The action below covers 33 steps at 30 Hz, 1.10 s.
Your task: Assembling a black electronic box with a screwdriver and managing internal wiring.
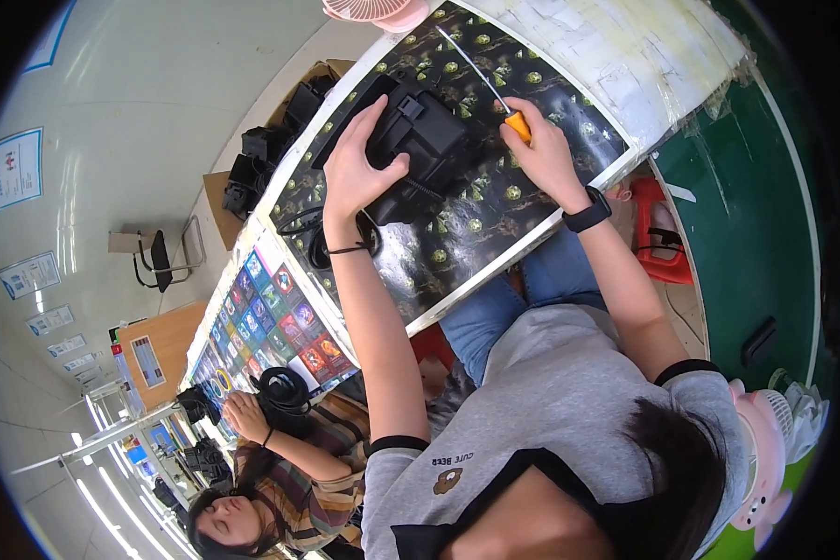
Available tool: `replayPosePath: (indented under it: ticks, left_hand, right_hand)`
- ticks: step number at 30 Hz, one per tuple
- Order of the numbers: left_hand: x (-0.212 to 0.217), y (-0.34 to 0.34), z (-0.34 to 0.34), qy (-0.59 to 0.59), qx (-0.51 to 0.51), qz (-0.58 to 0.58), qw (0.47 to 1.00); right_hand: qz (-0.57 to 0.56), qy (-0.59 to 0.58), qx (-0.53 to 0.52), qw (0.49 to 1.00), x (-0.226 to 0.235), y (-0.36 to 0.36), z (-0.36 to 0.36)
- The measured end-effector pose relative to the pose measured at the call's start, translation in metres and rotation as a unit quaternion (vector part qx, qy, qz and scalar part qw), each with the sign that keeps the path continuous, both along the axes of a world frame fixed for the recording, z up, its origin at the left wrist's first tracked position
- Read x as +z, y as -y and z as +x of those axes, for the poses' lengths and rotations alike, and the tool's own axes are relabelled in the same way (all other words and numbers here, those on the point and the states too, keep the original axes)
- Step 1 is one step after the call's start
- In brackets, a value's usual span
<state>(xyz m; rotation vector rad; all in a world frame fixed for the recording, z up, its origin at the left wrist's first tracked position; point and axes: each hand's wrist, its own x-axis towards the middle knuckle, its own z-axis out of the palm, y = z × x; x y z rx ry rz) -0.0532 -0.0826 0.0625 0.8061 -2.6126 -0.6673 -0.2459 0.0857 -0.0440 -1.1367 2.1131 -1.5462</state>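
A bulky black plastic device (431,140) with a raised latch-like part lies on the dark patterned table mat. My left hand (353,173) rests along its left side, fingers stretched out and thumb spread over the casing. To the right of the device, my right hand (541,154) is closed round a screwdriver (517,124) with an orange handle. Its long metal shaft points toward the far edge of the table, clear of the device. A black cable (315,245) lies coiled beside my left wrist, partly hidden by it.
A pink fan (378,9) stands at the far edge. Beyond the table's left side, a cardboard box (217,207) holds several black devices. At lower left a co-worker's hands (245,415) are near a coiled black cable (285,390). A red stool (663,233) stands right of my legs.
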Motion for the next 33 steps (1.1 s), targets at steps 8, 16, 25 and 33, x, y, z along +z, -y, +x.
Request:
replayPosePath:
  ticks: [8,16,25,33]
  left_hand:
    - [-0.007,0.007,0.006,-0.034,-0.029,0.065,0.997]
    - [-0.01,-0.005,-0.002,-0.055,0.019,-0.008,0.998]
    - [-0.004,-0.014,-0.004,-0.025,0.038,-0.059,0.997]
    - [-0.007,-0.02,-0.013,-0.036,0.084,-0.082,0.992]
  right_hand:
    - [-0.024,-0.063,0.006,0.998,-0.014,-0.006,-0.002]
    - [-0.023,-0.01,0.015,1.0,-0.011,-0.01,-0.005]
    - [-0.064,-0.018,0.011,0.998,-0.008,-0.012,0.001]
    - [-0.127,0.049,0.058,0.989,-0.002,-0.03,0.02]
